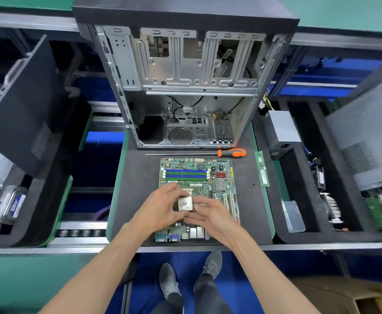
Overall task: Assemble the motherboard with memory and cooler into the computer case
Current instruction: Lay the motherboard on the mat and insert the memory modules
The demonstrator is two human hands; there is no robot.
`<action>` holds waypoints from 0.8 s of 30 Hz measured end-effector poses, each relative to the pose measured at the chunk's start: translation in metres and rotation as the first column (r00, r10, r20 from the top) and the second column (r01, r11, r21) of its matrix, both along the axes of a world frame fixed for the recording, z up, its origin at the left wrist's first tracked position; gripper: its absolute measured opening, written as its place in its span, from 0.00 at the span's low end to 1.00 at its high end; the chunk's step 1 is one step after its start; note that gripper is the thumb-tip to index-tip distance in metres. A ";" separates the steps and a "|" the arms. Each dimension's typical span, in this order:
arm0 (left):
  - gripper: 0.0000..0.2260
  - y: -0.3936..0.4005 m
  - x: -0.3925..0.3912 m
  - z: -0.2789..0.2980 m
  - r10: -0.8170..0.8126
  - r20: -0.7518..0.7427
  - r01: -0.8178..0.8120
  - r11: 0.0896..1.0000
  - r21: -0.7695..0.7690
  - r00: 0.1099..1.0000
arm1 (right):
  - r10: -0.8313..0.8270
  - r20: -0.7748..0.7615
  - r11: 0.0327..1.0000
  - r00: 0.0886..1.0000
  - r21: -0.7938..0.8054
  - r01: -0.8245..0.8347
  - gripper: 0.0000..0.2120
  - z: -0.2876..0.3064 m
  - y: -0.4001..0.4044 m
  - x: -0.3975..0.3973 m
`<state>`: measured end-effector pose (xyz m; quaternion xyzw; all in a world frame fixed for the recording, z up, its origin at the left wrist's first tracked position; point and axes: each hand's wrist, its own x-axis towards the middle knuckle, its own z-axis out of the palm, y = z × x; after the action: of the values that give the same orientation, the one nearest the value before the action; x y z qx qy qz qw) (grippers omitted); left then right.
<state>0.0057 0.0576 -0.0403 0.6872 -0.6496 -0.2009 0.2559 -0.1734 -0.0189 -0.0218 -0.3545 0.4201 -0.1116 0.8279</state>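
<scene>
A green motherboard (196, 177) lies flat on the dark mat, with blue and green memory slots near its far edge. Over its middle both hands hold a small square silver processor chip (185, 203), just above the socket area. My left hand (162, 207) pinches the chip's left and near sides; my right hand (210, 214) grips its right side. Behind the board the open metal computer case (185, 87) lies with its inside facing me and nothing mounted in it. A memory stick (262, 169) lies on the mat to the right.
An orange-handled screwdriver (230, 152) lies between case and board. A grey power supply (280, 132) and clear plastic tray (295, 215) sit in the right foam holder. A hard drive (13, 205) and a black side panel (22, 105) stand at left. A cardboard box (355, 295) is on the floor.
</scene>
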 end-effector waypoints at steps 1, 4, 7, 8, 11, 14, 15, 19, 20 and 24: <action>0.19 0.000 0.003 -0.001 0.009 0.019 -0.009 1.000 0.004 1.000 | -0.012 -0.030 1.000 0.999 -0.023 0.011 0.12 -0.001 -0.003 -0.002; 0.20 -0.003 0.011 -0.006 0.015 0.112 -0.020 0.999 0.037 0.994 | -0.081 -0.120 0.985 0.990 -0.162 0.061 0.11 -0.003 -0.012 -0.010; 0.20 -0.009 0.015 -0.011 0.006 0.160 -0.021 0.996 0.091 0.987 | -0.211 -0.225 0.935 0.951 -0.330 0.129 0.10 -0.009 -0.019 -0.020; 0.20 -0.012 0.015 -0.012 0.006 0.164 -0.022 0.995 0.099 0.986 | -0.250 -0.232 0.921 0.940 -0.356 0.158 0.09 -0.011 -0.021 -0.023; 0.21 -0.020 0.011 -0.014 0.001 0.193 -0.024 0.993 0.113 0.981 | -0.311 -0.208 0.908 0.928 -0.354 0.225 0.09 -0.014 -0.023 -0.027; 0.21 -0.025 0.006 -0.017 -0.003 0.209 -0.023 0.992 0.123 0.978 | -0.308 -0.213 0.910 0.927 -0.351 0.222 0.08 -0.014 -0.024 -0.026; 0.21 -0.026 0.005 -0.018 -0.008 0.211 -0.019 0.992 0.128 0.977 | -0.302 -0.215 0.912 0.928 -0.350 0.216 0.08 -0.014 -0.024 -0.026; 0.22 -0.027 0.004 -0.020 -0.035 0.206 0.005 0.989 0.147 0.978 | -0.298 -0.214 0.917 0.930 -0.333 0.218 0.08 -0.012 -0.025 -0.027; 0.22 -0.028 0.003 -0.020 -0.039 0.205 0.008 0.989 0.150 0.978 | -0.297 -0.214 0.918 0.930 -0.332 0.217 0.08 -0.012 -0.025 -0.027; 0.23 -0.030 0.003 -0.019 -0.049 0.191 0.017 0.986 0.165 0.980 | -0.289 -0.216 0.920 0.933 -0.333 0.208 0.08 -0.012 -0.025 -0.027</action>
<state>0.0088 0.0273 -0.0595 0.7111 -0.6644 -0.1893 0.1310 -0.2007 -0.0440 -0.0342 -0.4325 0.5448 -0.2325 0.6797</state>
